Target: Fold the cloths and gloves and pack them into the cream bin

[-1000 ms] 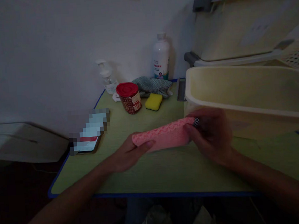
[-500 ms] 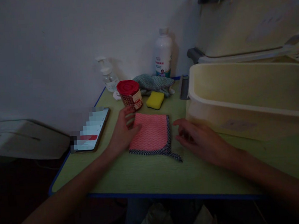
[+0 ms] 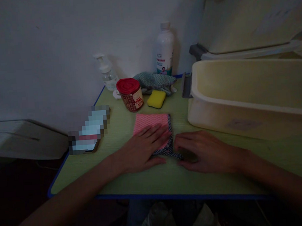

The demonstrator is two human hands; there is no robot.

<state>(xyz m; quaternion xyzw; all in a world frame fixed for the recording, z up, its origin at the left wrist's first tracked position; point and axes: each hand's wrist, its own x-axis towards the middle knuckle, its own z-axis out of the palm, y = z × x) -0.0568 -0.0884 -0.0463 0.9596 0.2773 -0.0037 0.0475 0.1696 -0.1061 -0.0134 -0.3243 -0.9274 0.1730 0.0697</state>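
Head view: cloth (image 3: 151, 120) is covered by left hand (image 3: 143, 148), fingers spread; loop (image 3: 177, 155) could be snagged by right hand (image 3: 207, 150), fingers curled, unclosed.

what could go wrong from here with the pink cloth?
1. The left hand lies spread on the pink cloth; a sideways push could skew or crease it.
2. The checked loop sticks out from the cloth's near right corner toward the right hand, whose curled fingers might catch it and drag the cloth.
3. The phone lies near the table's left edge; a stray bump could knock it off.
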